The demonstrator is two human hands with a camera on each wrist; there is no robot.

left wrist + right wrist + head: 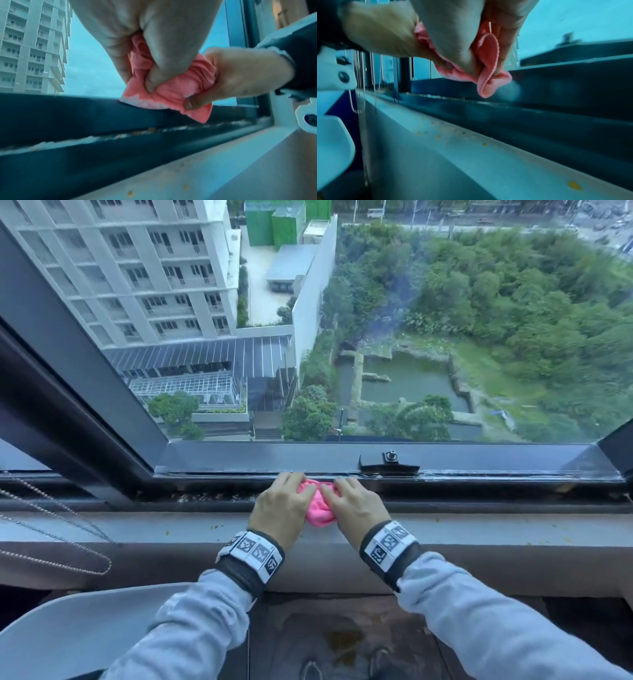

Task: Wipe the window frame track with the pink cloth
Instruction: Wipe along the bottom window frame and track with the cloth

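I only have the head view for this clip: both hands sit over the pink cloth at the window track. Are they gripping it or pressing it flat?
Observer: Gripping. In the left wrist view the left hand pinches the pink cloth, bunched, between thumb and fingers.
Operator: And the right hand?
Observer: The right hand pinches the other end, with its thumb curled under the cloth.
Operator: Is the cloth down in the track?
Observer: It is not pressed flat. In the right wrist view a folded corner hangs loose over the window frame track, where pale crumbs lie.
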